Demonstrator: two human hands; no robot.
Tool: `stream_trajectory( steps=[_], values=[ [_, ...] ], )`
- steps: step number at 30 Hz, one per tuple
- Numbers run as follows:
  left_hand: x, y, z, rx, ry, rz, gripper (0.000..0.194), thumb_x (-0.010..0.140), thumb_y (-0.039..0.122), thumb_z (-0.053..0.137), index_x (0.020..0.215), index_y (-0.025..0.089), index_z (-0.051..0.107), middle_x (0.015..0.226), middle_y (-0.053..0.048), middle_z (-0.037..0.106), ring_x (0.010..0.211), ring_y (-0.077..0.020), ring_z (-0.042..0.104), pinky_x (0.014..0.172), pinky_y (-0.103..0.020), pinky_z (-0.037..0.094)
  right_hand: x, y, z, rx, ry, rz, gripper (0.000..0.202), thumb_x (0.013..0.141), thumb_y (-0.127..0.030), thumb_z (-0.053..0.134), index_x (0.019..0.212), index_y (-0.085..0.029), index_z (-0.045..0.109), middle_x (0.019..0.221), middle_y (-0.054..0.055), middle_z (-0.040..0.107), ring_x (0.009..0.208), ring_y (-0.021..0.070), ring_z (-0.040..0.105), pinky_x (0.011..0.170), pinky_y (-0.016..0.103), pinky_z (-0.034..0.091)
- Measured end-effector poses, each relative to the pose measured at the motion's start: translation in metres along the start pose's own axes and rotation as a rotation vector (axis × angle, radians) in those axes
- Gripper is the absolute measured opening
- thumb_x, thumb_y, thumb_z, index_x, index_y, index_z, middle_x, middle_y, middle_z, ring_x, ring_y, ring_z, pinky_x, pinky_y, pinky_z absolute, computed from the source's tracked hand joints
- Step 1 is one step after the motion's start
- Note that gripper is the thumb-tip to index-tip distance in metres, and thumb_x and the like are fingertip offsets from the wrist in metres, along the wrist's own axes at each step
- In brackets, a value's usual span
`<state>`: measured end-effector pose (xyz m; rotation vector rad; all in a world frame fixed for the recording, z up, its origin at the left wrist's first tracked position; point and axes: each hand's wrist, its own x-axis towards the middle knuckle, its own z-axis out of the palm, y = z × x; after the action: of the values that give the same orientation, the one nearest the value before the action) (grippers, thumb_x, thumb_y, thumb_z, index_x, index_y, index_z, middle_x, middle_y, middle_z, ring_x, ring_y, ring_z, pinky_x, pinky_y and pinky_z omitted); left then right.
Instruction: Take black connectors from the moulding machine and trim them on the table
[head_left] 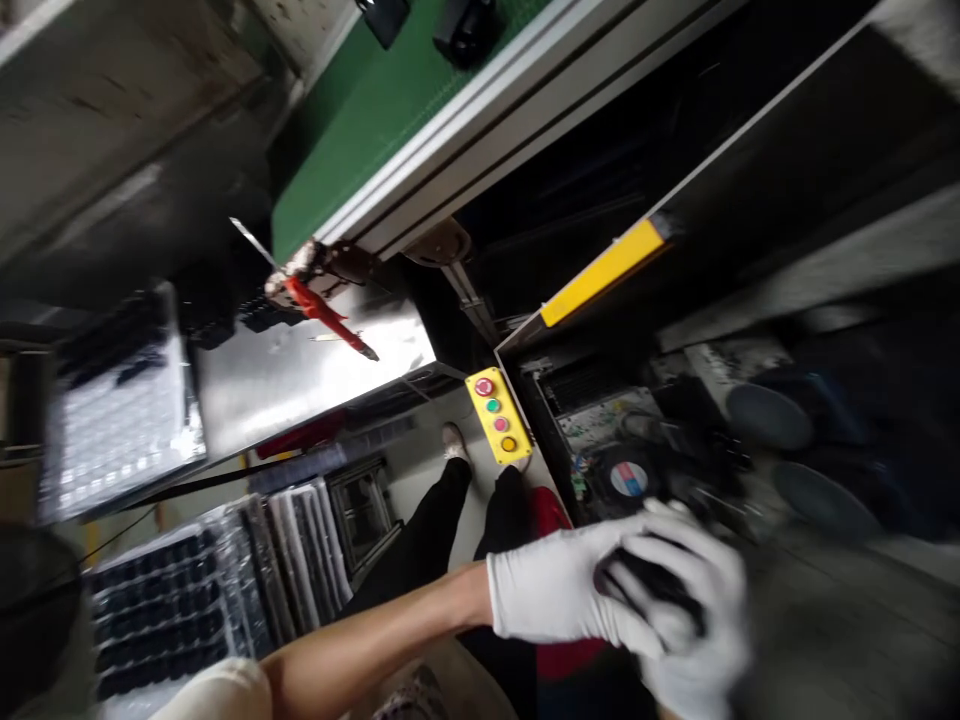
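Observation:
Both my hands wear white gloves and come together at the lower right, over my knees. Between them is a small black part point(667, 582), mostly covered by the fingers and blurred, so its exact kind does not show. My left hand point(566, 590) reaches in from the left with its fingers curled against the part. Wrapped round its far side is my right hand point(709, 620), smeared by motion.
A green conveyor belt point(360, 140) carries black parts at the top. A red-handled tool point(326, 315) sticks out at its end. Beside it are a yellow button box point(499, 415), a metal table point(300, 375), a clear tray point(124, 420), stacked trays point(172, 610) and an electrical cabinet point(600, 410).

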<state>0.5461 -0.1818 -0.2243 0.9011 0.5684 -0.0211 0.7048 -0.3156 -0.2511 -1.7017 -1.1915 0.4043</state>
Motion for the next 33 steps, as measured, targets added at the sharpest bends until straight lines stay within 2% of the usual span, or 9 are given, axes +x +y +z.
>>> stream_trajectory(
  steps=[2,4,6,9,13,15,18,24,33],
  values=[
    [0.002,0.0,0.002,0.002,0.059,0.047,0.071,0.064,0.042,0.11,0.125,0.02,0.081,0.13,-0.009,0.076,0.118,-0.0278,0.071,0.109,-0.041,0.058,-0.01,-0.026,0.023,0.051,-0.015,0.11,0.065,0.118,-0.062,0.023,0.132,-0.025,0.075,0.15,0.013,0.065,0.144,0.0343,0.062,0.118,0.058,0.053],
    [-0.003,-0.002,-0.001,-0.064,0.144,-0.017,0.058,0.065,0.042,0.109,0.109,0.017,0.08,0.106,-0.006,0.077,0.096,-0.0218,0.072,0.093,-0.036,0.061,-0.01,-0.027,0.04,0.067,0.028,0.155,0.069,0.118,-0.062,0.017,0.155,-0.026,0.063,0.167,0.015,0.054,0.157,0.0358,0.053,0.124,0.063,0.05],
    [-0.012,-0.004,-0.007,-0.146,0.129,-0.125,0.054,0.072,0.046,0.105,0.107,0.016,0.078,0.092,-0.003,0.075,0.077,-0.0159,0.066,0.076,-0.031,0.059,0.005,-0.009,0.047,0.005,0.261,0.21,0.059,0.118,-0.057,0.035,0.165,-0.024,0.052,0.171,0.018,0.05,0.16,0.0355,0.05,0.129,0.065,0.046],
    [-0.028,-0.002,-0.011,-0.134,0.086,-0.155,0.047,0.078,0.047,0.101,0.104,0.015,0.079,0.092,-0.004,0.076,0.077,-0.0142,0.065,0.073,-0.027,0.057,0.045,0.035,0.047,-0.184,0.599,0.359,0.056,0.109,-0.038,0.066,0.161,-0.02,0.054,0.167,0.02,0.056,0.154,0.0301,0.058,0.129,0.058,0.049],
    [-0.047,0.002,-0.005,-0.103,0.082,-0.231,0.049,0.085,0.052,0.096,0.118,0.019,0.081,0.097,-0.004,0.08,0.072,-0.013,0.066,0.068,-0.025,0.057,0.094,0.081,0.053,-0.11,0.565,0.424,0.034,0.097,-0.032,0.081,0.127,-0.017,0.073,0.124,0.011,0.082,0.113,0.0224,0.08,0.108,0.041,0.064],
    [-0.053,0.002,-0.003,-0.093,0.086,-0.233,0.05,0.086,0.053,0.095,0.12,0.019,0.081,0.1,-0.006,0.082,0.079,-0.0156,0.071,0.074,-0.027,0.06,0.106,0.095,0.056,-0.099,0.575,0.361,0.022,0.094,-0.034,0.084,0.104,-0.018,0.075,0.101,0.006,0.083,0.094,0.019,0.08,0.095,0.034,0.067],
    [-0.057,0.002,-0.005,-0.061,0.069,-0.186,0.047,0.083,0.049,0.098,0.115,0.018,0.084,0.109,-0.008,0.083,0.096,-0.0202,0.075,0.09,-0.03,0.062,0.113,0.108,0.057,-0.158,0.57,0.203,0.021,0.093,-0.037,0.085,0.09,-0.019,0.074,0.087,0.003,0.081,0.078,0.0166,0.077,0.081,0.031,0.065],
    [-0.057,-0.003,-0.013,0.021,0.035,-0.166,0.036,0.087,0.041,0.095,0.115,0.021,0.084,0.106,-0.005,0.082,0.093,-0.0187,0.075,0.086,-0.027,0.063,0.112,0.121,0.06,-0.109,0.638,0.173,0.026,0.096,-0.04,0.082,0.083,-0.021,0.07,0.08,0.001,0.079,0.072,0.0195,0.08,0.071,0.033,0.064],
    [-0.056,0.005,-0.026,0.027,0.081,-0.224,0.037,0.09,0.05,0.09,0.11,0.02,0.081,0.104,-0.005,0.081,0.094,-0.0193,0.074,0.085,-0.026,0.062,0.118,0.111,0.064,-0.098,0.664,0.18,0.024,0.095,-0.036,0.083,0.083,-0.022,0.067,0.078,0.001,0.081,0.07,0.0216,0.082,0.071,0.035,0.067]
  ],
)
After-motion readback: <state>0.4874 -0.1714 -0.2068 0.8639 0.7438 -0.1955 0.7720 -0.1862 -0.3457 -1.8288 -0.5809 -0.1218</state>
